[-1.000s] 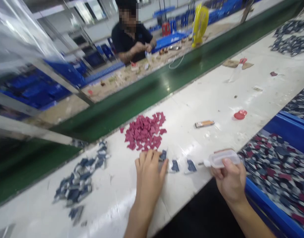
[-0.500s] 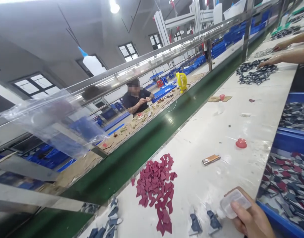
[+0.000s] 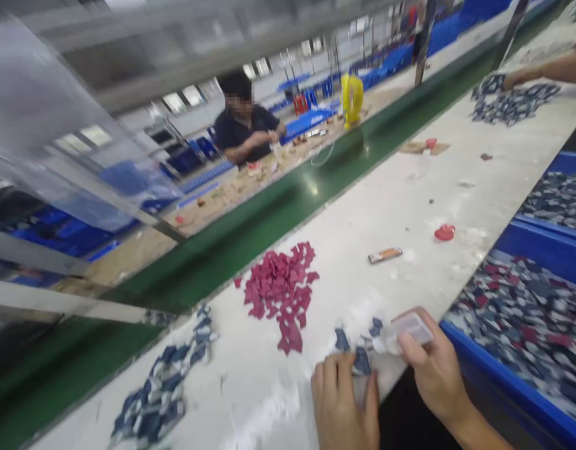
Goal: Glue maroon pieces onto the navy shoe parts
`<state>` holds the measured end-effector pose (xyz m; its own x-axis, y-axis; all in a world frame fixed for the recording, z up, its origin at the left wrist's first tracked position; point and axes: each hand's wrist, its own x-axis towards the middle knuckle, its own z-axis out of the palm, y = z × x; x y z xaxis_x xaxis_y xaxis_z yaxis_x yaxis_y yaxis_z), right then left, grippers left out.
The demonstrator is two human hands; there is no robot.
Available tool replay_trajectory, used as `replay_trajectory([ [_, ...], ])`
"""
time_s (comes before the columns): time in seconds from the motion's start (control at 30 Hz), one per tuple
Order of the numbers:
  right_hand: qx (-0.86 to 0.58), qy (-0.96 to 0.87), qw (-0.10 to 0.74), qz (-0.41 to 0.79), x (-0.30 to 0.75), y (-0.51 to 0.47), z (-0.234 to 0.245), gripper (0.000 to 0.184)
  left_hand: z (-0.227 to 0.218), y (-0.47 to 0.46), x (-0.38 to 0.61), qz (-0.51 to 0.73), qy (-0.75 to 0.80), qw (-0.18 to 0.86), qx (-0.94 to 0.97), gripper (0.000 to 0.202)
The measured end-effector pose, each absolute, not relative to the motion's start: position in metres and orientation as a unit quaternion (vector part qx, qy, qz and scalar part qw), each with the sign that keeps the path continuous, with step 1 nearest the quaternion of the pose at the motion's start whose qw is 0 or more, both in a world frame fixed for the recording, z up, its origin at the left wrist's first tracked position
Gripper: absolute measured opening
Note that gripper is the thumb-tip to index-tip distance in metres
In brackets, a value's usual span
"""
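Observation:
My left hand point(image 3: 344, 400) lies near the white table's point(image 3: 409, 200) front edge, fingers together, pressing on a small dark blue piece point(image 3: 361, 361). Two more blue pieces point(image 3: 342, 339) lie just beyond it. My right hand point(image 3: 433, 369) grips a small clear plastic squeeze bottle point(image 3: 407, 330), its tip pointing left toward those pieces. A heap of dark red pieces point(image 3: 282, 289) sits just beyond my hands. A pile of blue and grey pieces point(image 3: 163, 387) lies to the left.
A blue bin point(image 3: 517, 400) of mixed pieces stands at my right, another point(image 3: 557, 194) behind it. An orange lighter point(image 3: 384, 255) and a red cap point(image 3: 444, 232) lie on the table. A green conveyor belt point(image 3: 269, 219) runs beyond. One person sits across; another's arms point(image 3: 545, 67) reach over pieces far right.
The view swung up half a second ago and has dropped back down. My left hand, out of view then, is back on a blue piece; the bottle stays in my right hand.

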<state>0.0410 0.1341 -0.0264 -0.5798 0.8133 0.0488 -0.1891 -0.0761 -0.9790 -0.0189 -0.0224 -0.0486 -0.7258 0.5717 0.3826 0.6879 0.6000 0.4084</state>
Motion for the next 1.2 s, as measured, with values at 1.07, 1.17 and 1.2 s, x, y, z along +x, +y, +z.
replay_trajectory([
  [1.07, -0.206, -0.756, 0.306, 0.540, 0.055, 0.148, -0.011, 0.018, -0.019, -0.011, -0.020, -0.327, -0.876, 0.036, -0.353, 0.019],
  [1.17, -0.211, -0.771, 0.311, 0.515, 0.058, 0.151, -0.008, 0.020, -0.018, -0.010, -0.019, -0.335, -0.878, 0.038, -0.341, 0.017],
  [1.2, -0.213, -0.773, 0.313, 0.509, 0.058, 0.151, -0.007, 0.020, -0.018, -0.009, -0.019, -0.336, -0.878, 0.038, -0.339, 0.017],
])
